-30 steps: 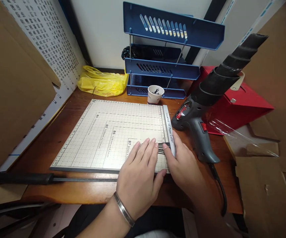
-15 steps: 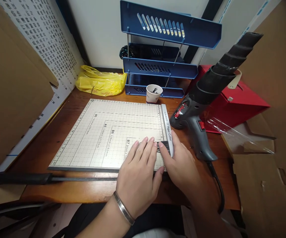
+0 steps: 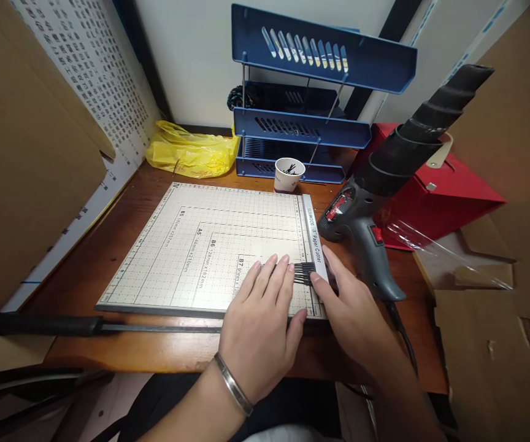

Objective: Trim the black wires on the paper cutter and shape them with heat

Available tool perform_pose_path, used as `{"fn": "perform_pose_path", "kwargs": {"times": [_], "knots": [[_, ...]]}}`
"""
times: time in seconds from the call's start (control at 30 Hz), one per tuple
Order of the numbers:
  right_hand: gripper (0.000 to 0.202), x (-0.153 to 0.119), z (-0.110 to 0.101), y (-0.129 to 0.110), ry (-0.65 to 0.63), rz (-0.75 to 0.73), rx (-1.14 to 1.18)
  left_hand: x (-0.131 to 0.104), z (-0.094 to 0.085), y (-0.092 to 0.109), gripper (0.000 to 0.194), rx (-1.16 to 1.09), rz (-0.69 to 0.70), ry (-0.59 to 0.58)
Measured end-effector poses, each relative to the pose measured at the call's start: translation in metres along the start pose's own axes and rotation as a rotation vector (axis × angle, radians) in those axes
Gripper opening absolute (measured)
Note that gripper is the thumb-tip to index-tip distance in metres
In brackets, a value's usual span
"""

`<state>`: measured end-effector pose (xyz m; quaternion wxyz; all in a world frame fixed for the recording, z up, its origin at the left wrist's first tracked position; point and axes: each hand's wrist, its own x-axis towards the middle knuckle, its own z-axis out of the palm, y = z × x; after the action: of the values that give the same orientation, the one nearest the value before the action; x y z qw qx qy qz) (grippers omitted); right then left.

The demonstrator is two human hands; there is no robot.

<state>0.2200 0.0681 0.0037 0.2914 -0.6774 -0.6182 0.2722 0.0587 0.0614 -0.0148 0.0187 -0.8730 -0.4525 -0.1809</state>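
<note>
A paper cutter (image 3: 154, 264) with a cream gridded board lies on the wooden table. My left hand (image 3: 258, 313) rests flat on it, fingers stretched out over a bunch of thin black strips (image 3: 302, 272). The strips' other ends are hidden under these fingers. They run to the metal rail (image 3: 314, 236) along the board's right side. At that rail is my right hand (image 3: 350, 307), its thumb over the rail near the strip ends and its index finger apart on the far side; the other fingers are partly hidden. The cutter's black-handled blade arm (image 3: 39, 325) lies lowered along the near edge.
Behind the board stands a paper cup (image 3: 288, 178) with short black pieces, before a blue tiered tray (image 3: 302, 126). A yellow plastic bag (image 3: 191, 153) lies at back left. On the right are a heat gun (image 3: 366, 227), a red box (image 3: 458, 190) and cardboard (image 3: 486, 356).
My right hand has slid slightly right, its thumb moving off the strips to the rail, so more of the strips shows. My left hand stays pressed flat. The whole view has shifted a little.
</note>
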Motion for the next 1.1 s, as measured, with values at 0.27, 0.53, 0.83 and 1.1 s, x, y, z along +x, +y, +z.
{"fn": "perform_pose_path", "kwargs": {"times": [0.27, 0.53, 0.83, 1.1], "knots": [[0.053, -0.001, -0.002, 0.002, 0.015, -0.022, -0.074, 0.002, 0.001, -0.001, 0.056, -0.002, 0.018, -0.002], [0.044, 0.003, 0.007, -0.005, 0.073, 0.060, -0.062, 0.002, 0.001, -0.002, 0.057, 0.010, 0.047, -0.016], [0.046, 0.007, 0.010, -0.006, 0.043, 0.126, -0.190, 0.002, 0.000, -0.002, 0.056, 0.002, 0.044, -0.009], [0.051, 0.017, 0.010, -0.006, 0.120, 0.186, -0.065, 0.002, 0.003, 0.001, 0.057, 0.004, 0.031, -0.007]]}}
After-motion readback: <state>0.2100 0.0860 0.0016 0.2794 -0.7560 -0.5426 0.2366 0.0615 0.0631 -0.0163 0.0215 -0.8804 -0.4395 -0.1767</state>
